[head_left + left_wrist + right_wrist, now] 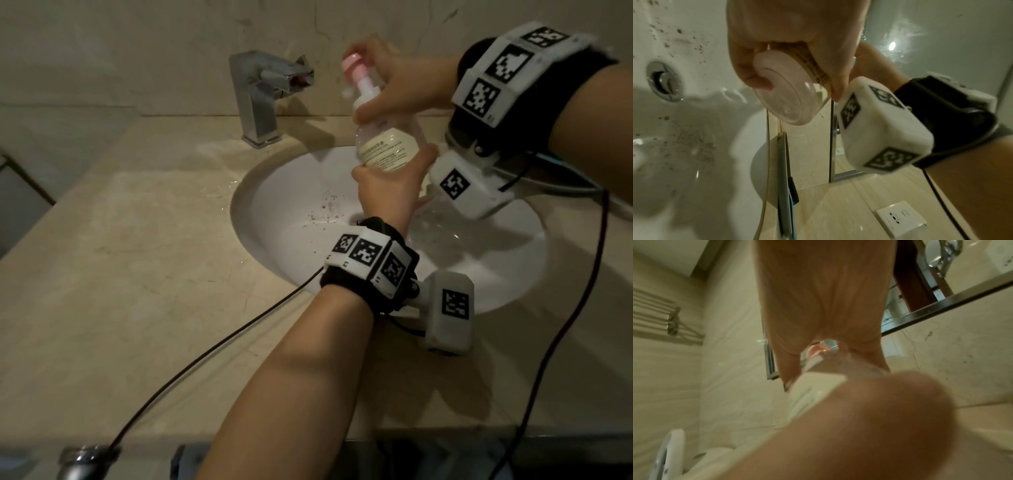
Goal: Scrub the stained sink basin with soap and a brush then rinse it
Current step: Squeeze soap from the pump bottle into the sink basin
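Holding the soap bottle [385, 144] up over the sink [496, 287], both hands are on it. The left hand [388, 186] cups it from below, fingers curled round the base; the left wrist view shows the round bottom [786, 95] peeking out under the fingers [748, 76]. That looks like a steadying hold, so the bottle won't dip when the top is pushed.

The right hand [399, 85] comes in from above, thumb and fingers wrapped round the shoulder of the bottle near the neck, with its upper fingers just behind the pink pump [457, 68]. Whether a finger is actually pressing the pump head, I can't tell. The right wrist view is mostly blurred palm, with only a sliver of the bottle [824, 360] showing.

The bottle leans, pump end towards the tap [263, 92], and a bit of white foam seems to sit at the nozzle [347, 93]. My read: soap is being dispensed, early in the job.

Below, the white basin carries dark specks [325, 205] scattered around the drain [663, 79], with some water pooled low down. No scrubbing marks or suds in the bowl that I can make out.

The brush [792, 191] lies untouched on the counter [137, 274] just beside the sink rim, handy for the next step. Wet hands on a smooth bottle could slip, hence the two-handed hold, I'd say.
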The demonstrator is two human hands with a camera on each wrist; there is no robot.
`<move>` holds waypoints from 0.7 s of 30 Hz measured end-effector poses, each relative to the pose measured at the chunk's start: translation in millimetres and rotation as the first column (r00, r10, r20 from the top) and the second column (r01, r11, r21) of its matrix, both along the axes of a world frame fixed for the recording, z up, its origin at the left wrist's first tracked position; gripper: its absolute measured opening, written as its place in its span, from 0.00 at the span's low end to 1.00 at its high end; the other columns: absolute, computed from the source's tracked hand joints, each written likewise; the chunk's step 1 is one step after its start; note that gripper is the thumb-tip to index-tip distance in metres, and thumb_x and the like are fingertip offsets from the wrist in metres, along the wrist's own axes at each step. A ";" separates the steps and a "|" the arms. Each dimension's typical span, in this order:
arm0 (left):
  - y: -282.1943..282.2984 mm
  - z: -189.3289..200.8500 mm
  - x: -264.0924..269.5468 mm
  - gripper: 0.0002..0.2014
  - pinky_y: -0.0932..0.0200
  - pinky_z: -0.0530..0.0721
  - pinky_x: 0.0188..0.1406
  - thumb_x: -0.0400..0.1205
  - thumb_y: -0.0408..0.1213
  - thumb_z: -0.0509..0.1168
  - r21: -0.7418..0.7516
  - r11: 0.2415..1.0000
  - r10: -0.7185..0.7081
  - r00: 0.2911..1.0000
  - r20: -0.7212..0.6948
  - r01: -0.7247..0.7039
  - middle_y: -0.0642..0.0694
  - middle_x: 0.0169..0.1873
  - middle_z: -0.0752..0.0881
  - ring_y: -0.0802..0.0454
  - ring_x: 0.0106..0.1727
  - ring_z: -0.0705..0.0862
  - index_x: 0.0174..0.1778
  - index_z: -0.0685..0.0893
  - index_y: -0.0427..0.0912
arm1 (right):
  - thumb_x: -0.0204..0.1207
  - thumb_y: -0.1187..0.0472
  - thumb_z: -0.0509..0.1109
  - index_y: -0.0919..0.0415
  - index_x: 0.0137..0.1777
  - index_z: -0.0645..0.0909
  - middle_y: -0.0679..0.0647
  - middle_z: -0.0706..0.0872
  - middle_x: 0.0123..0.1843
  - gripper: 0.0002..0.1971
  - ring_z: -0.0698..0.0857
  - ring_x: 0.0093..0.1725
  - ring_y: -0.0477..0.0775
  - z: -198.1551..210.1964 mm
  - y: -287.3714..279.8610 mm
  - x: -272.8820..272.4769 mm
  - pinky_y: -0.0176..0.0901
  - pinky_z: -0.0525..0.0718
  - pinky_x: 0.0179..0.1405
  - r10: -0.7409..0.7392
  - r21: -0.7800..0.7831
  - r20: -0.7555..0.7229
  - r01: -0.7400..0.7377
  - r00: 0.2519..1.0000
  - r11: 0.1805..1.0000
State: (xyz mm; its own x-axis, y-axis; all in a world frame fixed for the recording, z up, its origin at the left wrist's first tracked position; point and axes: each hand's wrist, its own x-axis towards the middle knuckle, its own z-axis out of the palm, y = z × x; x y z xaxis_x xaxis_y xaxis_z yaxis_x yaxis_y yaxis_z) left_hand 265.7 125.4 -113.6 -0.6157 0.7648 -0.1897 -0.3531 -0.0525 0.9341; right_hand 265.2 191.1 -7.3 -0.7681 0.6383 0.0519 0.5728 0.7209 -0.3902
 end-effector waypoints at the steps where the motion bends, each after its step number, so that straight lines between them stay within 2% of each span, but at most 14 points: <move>1: -1.2 2.3 3.5 0.39 0.66 0.82 0.22 0.60 0.55 0.77 -0.004 0.999 -0.033 0.998 -0.046 0.033 0.40 0.51 0.88 0.48 0.44 0.87 0.63 0.75 0.37 | 0.72 0.62 0.72 0.54 0.77 0.57 0.64 0.74 0.68 0.36 0.82 0.57 0.64 1.6 -0.3 3.4 0.58 0.85 0.56 -0.024 -0.032 -0.016 0.023 1.000 0.999; 2: -1.8 3.3 5.7 0.40 0.62 0.85 0.31 0.57 0.59 0.76 -0.022 0.997 -0.076 0.993 -0.086 0.074 0.44 0.47 0.88 0.49 0.45 0.88 0.60 0.78 0.37 | 0.72 0.62 0.72 0.52 0.76 0.57 0.65 0.76 0.66 0.36 0.82 0.59 0.67 3.0 -0.3 6.9 0.62 0.85 0.56 -0.054 -0.058 -0.031 0.052 0.998 0.997; 3: -2.0 3.6 6.8 0.35 0.60 0.86 0.37 0.58 0.59 0.75 -0.032 0.992 -0.127 0.985 -0.113 0.124 0.48 0.40 0.87 0.53 0.42 0.88 0.54 0.81 0.39 | 0.73 0.63 0.71 0.50 0.77 0.57 0.65 0.77 0.64 0.35 0.83 0.58 0.67 4.4 -0.1 10.9 0.63 0.85 0.56 -0.081 -0.082 -0.050 0.077 0.995 0.994; 5: -6.2 5.0 8.5 0.15 0.65 0.79 0.33 0.69 0.51 0.74 -0.022 0.971 -0.237 0.964 -0.119 0.237 0.52 0.32 0.82 0.63 0.31 0.83 0.43 0.81 0.46 | 0.75 0.63 0.70 0.49 0.78 0.57 0.63 0.78 0.61 0.35 0.84 0.52 0.63 6.2 2.6 20.3 0.60 0.86 0.53 -0.134 -0.141 -0.091 0.120 0.987 0.983; 6: -6.6 4.2 8.7 0.10 0.66 0.76 0.30 0.73 0.47 0.73 -0.023 0.961 -0.276 0.955 -0.113 0.275 0.53 0.32 0.82 0.64 0.31 0.81 0.42 0.81 0.48 | 0.75 0.64 0.70 0.49 0.78 0.57 0.61 0.78 0.60 0.35 0.84 0.48 0.60 6.8 4.6 25.4 0.57 0.87 0.49 -0.156 -0.176 -0.110 0.135 0.982 0.975; 7: -8.5 3.4 8.8 0.09 0.66 0.75 0.30 0.74 0.46 0.72 -0.028 0.953 -0.303 0.946 -0.117 0.301 0.53 0.33 0.82 0.62 0.33 0.80 0.45 0.82 0.47 | 0.76 0.65 0.69 0.50 0.78 0.57 0.61 0.77 0.59 0.34 0.83 0.44 0.56 7.0 6.9 30.6 0.51 0.86 0.44 -0.175 -0.211 -0.129 0.145 0.976 0.967; 9: -12.9 5.2 10.2 0.17 0.65 0.75 0.30 0.72 0.47 0.73 -0.038 0.950 -0.311 0.939 -0.147 0.309 0.52 0.36 0.83 0.59 0.36 0.80 0.53 0.83 0.44 | 0.76 0.66 0.68 0.50 0.77 0.57 0.60 0.76 0.60 0.34 0.81 0.43 0.52 6.5 9.5 39.1 0.43 0.84 0.38 -0.206 -0.272 -0.143 0.161 0.968 0.949; 10: -14.1 6.6 12.0 0.22 0.65 0.76 0.30 0.70 0.48 0.74 -0.044 0.950 -0.311 0.937 -0.159 0.308 0.51 0.38 0.84 0.58 0.38 0.81 0.57 0.83 0.43 | 0.76 0.67 0.68 0.50 0.77 0.56 0.60 0.76 0.62 0.34 0.82 0.45 0.52 6.3 10.0 42.4 0.42 0.84 0.37 -0.215 -0.283 -0.142 0.169 0.966 0.944; 12: -14.7 8.4 17.3 0.28 0.62 0.83 0.30 0.67 0.49 0.75 -0.071 0.946 -0.324 0.934 -0.149 0.317 0.47 0.46 0.86 0.55 0.44 0.84 0.62 0.80 0.44 | 0.76 0.68 0.68 0.49 0.77 0.55 0.62 0.75 0.66 0.34 0.82 0.52 0.58 5.9 9.9 47.5 0.45 0.85 0.42 -0.233 -0.302 -0.145 0.181 0.962 0.936; 14: -14.4 10.9 23.7 0.28 0.55 0.88 0.32 0.68 0.48 0.75 -0.090 0.934 -0.355 0.926 -0.126 0.346 0.46 0.50 0.86 0.51 0.49 0.84 0.63 0.78 0.46 | 0.76 0.66 0.68 0.49 0.77 0.54 0.63 0.74 0.67 0.35 0.82 0.56 0.61 4.9 8.5 52.7 0.49 0.86 0.46 -0.251 -0.303 -0.134 0.202 0.959 0.931; 18: -14.1 21.4 37.6 0.27 0.54 0.88 0.34 0.68 0.49 0.74 -0.183 0.891 -0.442 0.886 -0.140 0.415 0.46 0.49 0.85 0.49 0.50 0.85 0.62 0.80 0.43 | 0.72 0.51 0.73 0.50 0.79 0.51 0.66 0.73 0.68 0.41 0.80 0.61 0.67 0.3 12.8 70.0 0.61 0.84 0.58 -0.378 -0.129 0.012 0.376 0.926 0.918; 19: -14.0 24.3 40.3 0.26 0.56 0.87 0.36 0.68 0.49 0.74 -0.206 0.885 -0.451 0.879 -0.154 0.418 0.46 0.48 0.86 0.49 0.49 0.86 0.60 0.80 0.43 | 0.71 0.49 0.73 0.52 0.79 0.52 0.66 0.71 0.71 0.42 0.79 0.63 0.69 -0.3 16.0 75.3 0.61 0.84 0.59 -0.424 -0.068 0.026 0.425 0.905 0.903; 21: -13.7 30.3 44.7 0.24 0.63 0.83 0.29 0.67 0.48 0.74 -0.230 0.883 -0.453 0.871 -0.191 0.409 0.48 0.40 0.84 0.51 0.39 0.85 0.56 0.81 0.42 | 0.72 0.50 0.73 0.60 0.79 0.55 0.66 0.65 0.75 0.41 0.76 0.67 0.69 0.9 21.2 85.4 0.55 0.84 0.56 -0.476 0.015 0.022 0.476 0.879 0.879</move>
